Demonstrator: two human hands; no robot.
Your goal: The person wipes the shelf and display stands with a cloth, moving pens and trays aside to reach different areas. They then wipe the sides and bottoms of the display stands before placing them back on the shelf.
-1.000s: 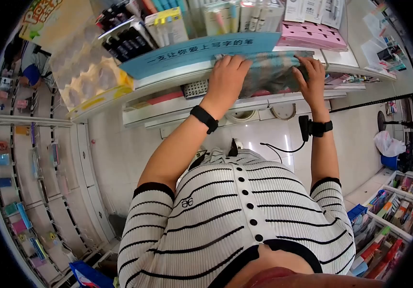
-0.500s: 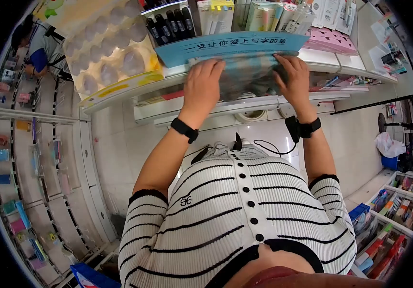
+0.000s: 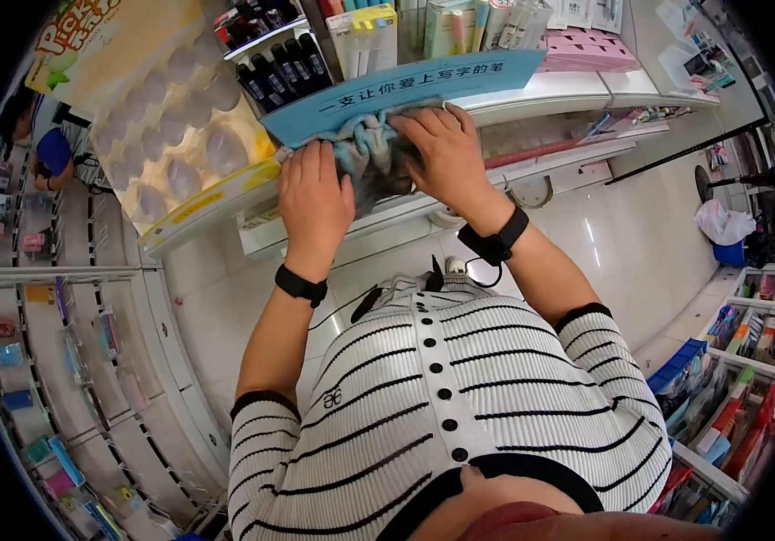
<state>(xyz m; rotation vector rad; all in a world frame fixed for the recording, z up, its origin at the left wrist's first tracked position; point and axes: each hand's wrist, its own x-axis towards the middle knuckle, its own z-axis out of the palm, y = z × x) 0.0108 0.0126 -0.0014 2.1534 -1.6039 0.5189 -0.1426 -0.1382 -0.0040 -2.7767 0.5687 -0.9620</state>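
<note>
A grey-and-light-blue cloth (image 3: 369, 144) is bunched up along the shelf's front edge, with its darker lower part hanging below. My left hand (image 3: 315, 203) holds the cloth's left end, fingers over the shelf edge and thumb beside the folds. On the other end, my right hand (image 3: 449, 158) grips the cloth with its fingers bent over the top. Parts of the cloth lie hidden under both hands. Just behind them stands a blue cardboard sign strip (image 3: 405, 90) with Chinese writing.
A yellow display box with clear domes (image 3: 171, 135) stands at the left. Behind the sign are black pens (image 3: 284, 68), a pen box (image 3: 362, 41) and a pink box (image 3: 588, 50). Goods shelves flank the tiled floor (image 3: 586, 243). Another person (image 3: 54, 149) is at far left.
Both hands have moved left along the shelf edge, the right one further, so they are closer together. The cloth, flatter before, is now gathered into folds between them.
</note>
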